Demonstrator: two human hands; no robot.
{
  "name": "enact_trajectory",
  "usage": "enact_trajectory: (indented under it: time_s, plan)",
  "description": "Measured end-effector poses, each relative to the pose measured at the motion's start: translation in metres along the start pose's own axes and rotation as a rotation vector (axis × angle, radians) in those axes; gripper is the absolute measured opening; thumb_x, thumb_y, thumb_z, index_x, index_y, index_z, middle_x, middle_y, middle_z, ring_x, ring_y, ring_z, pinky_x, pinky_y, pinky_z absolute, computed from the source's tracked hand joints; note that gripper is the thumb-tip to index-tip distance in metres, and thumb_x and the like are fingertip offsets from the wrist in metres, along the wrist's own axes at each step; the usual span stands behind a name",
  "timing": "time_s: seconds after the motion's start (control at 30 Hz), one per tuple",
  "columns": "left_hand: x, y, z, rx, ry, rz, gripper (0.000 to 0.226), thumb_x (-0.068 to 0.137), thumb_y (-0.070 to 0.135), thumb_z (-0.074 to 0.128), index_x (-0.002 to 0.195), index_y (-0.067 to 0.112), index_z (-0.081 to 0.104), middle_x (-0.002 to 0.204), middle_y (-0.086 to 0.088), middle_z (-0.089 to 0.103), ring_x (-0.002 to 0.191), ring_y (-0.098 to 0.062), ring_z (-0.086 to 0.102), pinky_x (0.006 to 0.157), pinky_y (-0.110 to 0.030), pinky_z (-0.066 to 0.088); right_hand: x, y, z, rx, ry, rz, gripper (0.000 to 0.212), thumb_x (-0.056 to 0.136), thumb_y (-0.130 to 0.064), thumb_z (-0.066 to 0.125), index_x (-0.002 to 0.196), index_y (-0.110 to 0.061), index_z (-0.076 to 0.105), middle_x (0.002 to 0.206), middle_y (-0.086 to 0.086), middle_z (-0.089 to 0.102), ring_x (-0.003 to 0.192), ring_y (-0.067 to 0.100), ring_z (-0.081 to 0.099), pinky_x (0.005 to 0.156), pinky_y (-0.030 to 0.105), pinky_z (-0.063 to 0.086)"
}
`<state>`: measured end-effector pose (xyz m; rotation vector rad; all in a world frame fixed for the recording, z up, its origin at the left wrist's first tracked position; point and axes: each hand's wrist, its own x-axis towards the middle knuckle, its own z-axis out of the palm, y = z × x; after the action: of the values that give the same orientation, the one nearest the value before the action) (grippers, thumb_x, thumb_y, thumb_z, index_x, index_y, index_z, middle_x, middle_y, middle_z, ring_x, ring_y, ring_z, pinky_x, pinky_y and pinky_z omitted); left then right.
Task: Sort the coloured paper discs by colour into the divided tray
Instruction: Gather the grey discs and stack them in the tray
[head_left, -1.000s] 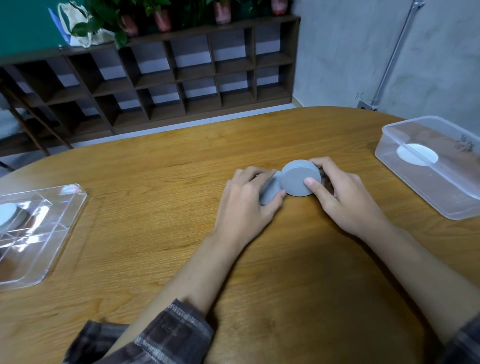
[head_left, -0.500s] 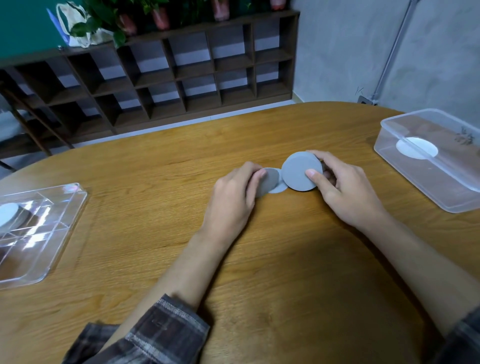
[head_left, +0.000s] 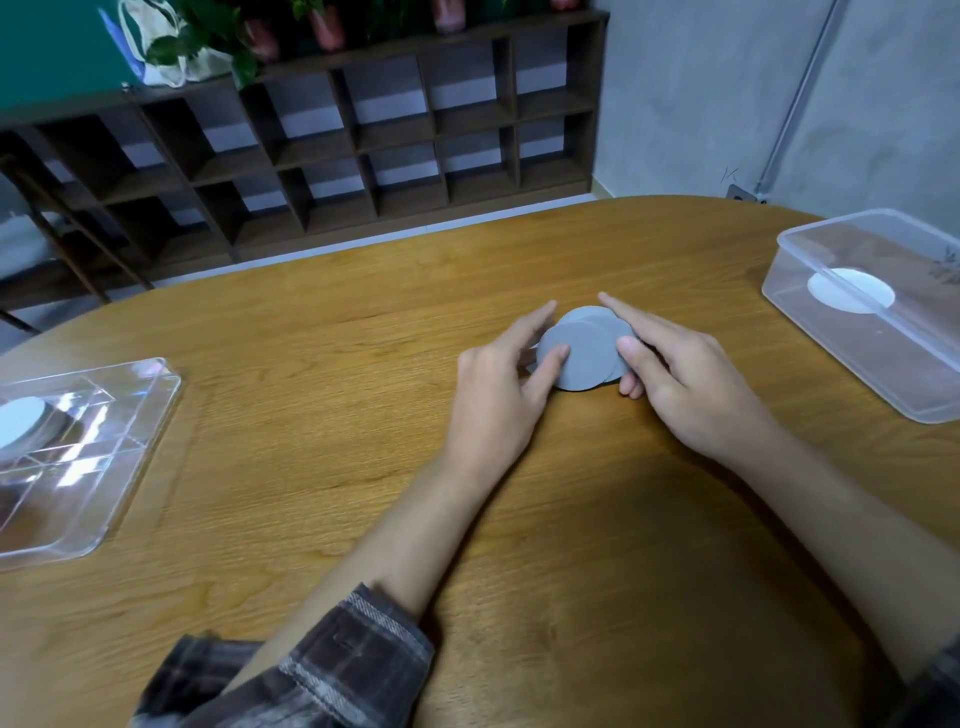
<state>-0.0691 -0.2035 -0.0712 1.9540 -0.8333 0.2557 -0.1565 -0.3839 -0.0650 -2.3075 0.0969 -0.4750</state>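
Note:
A small stack of grey paper discs (head_left: 587, 351) stands tilted on the wooden table (head_left: 363, 415), held between both hands. My left hand (head_left: 498, 395) pinches its left edge with the thumb on the front face and a finger behind. My right hand (head_left: 670, 369) grips the right edge, its thumb on the front and its index finger along the top. The clear divided tray (head_left: 124, 452) lies at the far left with a white disc (head_left: 18, 421) in a back compartment.
A clear plastic box (head_left: 852, 358) at the right edge holds a white disc (head_left: 852, 291). Beyond the table's far edge stands a dark cubby shelf (head_left: 332, 145) with plants on top.
The separate discs that my left hand held apart have been brought back together with the stack. Both hands now close on one pile, and the view has tilted slightly.

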Motion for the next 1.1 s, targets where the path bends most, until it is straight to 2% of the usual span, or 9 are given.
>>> enact_trajectory:
  time_s: [0.17, 0.3, 0.43, 0.5, 0.57, 0.67, 0.73, 0.9, 1.1]
  plan:
    - [0.0, 0.003, 0.003, 0.051, 0.048, 0.032, 0.04, 0.097, 0.024, 0.072, 0.134, 0.009, 0.068, 0.124, -0.004, 0.074, 0.108, -0.01, 0.072, 0.096, -0.014, 0.051, 0.0, -0.003, 0.002, 0.033, -0.039, 0.039, 0.05, 0.11, -0.036, 0.034, 0.16, -0.029, 0.029, 0.095, -0.011, 0.06, 0.086, 0.006, 0.06, 0.087, 0.026, 0.047]
    - [0.002, 0.003, 0.007, 0.134, 0.065, 0.108, 0.04, 0.098, 0.023, 0.071, 0.131, 0.001, 0.069, 0.115, -0.013, 0.077, 0.099, -0.019, 0.075, 0.089, -0.026, 0.055, -0.001, -0.005, 0.007, -0.076, -0.098, 0.023, 0.063, 0.108, -0.043, 0.035, 0.164, -0.025, 0.012, 0.105, -0.023, 0.048, 0.102, 0.002, 0.05, 0.091, 0.02, 0.035]
    - [0.001, 0.002, 0.009, 0.192, 0.037, 0.141, 0.042, 0.099, 0.025, 0.07, 0.133, -0.001, 0.067, 0.116, -0.013, 0.077, 0.102, -0.021, 0.075, 0.09, -0.029, 0.055, -0.001, -0.005, 0.003, -0.139, -0.024, -0.004, 0.055, 0.108, -0.031, 0.044, 0.161, -0.021, 0.029, 0.135, -0.008, 0.054, 0.124, 0.005, 0.047, 0.099, 0.013, 0.029]
    - [0.003, 0.001, 0.006, 0.17, 0.005, 0.118, 0.042, 0.1, 0.032, 0.068, 0.132, 0.004, 0.069, 0.121, -0.009, 0.076, 0.108, -0.018, 0.073, 0.095, -0.032, 0.055, -0.001, -0.006, 0.0, -0.137, 0.01, -0.022, 0.045, 0.107, -0.026, 0.049, 0.151, -0.02, 0.045, 0.128, -0.006, 0.062, 0.108, -0.012, 0.051, 0.09, 0.001, 0.031]
    - [0.005, -0.006, 0.001, 0.183, -0.04, 0.096, 0.042, 0.099, 0.038, 0.067, 0.131, 0.01, 0.071, 0.13, -0.004, 0.072, 0.121, -0.016, 0.066, 0.106, -0.037, 0.051, 0.0, -0.003, -0.003, -0.139, 0.041, 0.001, 0.036, 0.105, -0.022, 0.052, 0.141, -0.018, 0.052, 0.104, -0.014, 0.062, 0.087, -0.02, 0.05, 0.076, -0.001, 0.033]
    - [0.007, -0.014, -0.007, 0.264, -0.21, 0.016, 0.055, 0.095, 0.046, 0.071, 0.14, 0.016, 0.064, 0.147, -0.003, 0.061, 0.142, -0.016, 0.05, 0.119, -0.035, 0.039, 0.003, 0.001, -0.007, -0.124, 0.093, 0.059, 0.033, 0.105, -0.022, 0.052, 0.137, -0.02, 0.054, 0.099, -0.004, 0.063, 0.078, -0.008, 0.053, 0.068, 0.004, 0.036]
    - [0.005, -0.016, -0.007, 0.309, -0.28, -0.031, 0.06, 0.092, 0.05, 0.072, 0.142, 0.019, 0.062, 0.148, 0.0, 0.06, 0.144, -0.015, 0.047, 0.117, -0.036, 0.04, 0.003, 0.003, -0.009, -0.116, 0.108, 0.086, 0.032, 0.105, -0.023, 0.052, 0.137, -0.021, 0.054, 0.098, -0.004, 0.062, 0.079, -0.001, 0.054, 0.068, 0.004, 0.035]
    - [0.004, -0.016, -0.006, 0.344, -0.229, -0.016, 0.046, 0.09, 0.055, 0.072, 0.125, 0.025, 0.071, 0.125, 0.009, 0.071, 0.118, -0.014, 0.064, 0.094, -0.039, 0.053, 0.003, 0.005, -0.008, -0.125, 0.14, 0.114, 0.033, 0.104, -0.024, 0.053, 0.137, -0.021, 0.055, 0.092, -0.004, 0.062, 0.074, 0.003, 0.054, 0.065, 0.002, 0.035]
    - [0.0, -0.015, -0.011, 0.338, -0.212, 0.065, 0.043, 0.106, 0.054, 0.035, 0.108, 0.025, 0.067, 0.092, 0.002, 0.073, 0.088, -0.026, 0.066, 0.077, -0.046, 0.053, 0.005, 0.005, -0.009, -0.115, 0.142, 0.156, 0.038, 0.105, -0.025, 0.052, 0.143, -0.023, 0.052, 0.103, -0.001, 0.063, 0.08, 0.002, 0.055, 0.065, 0.004, 0.036]
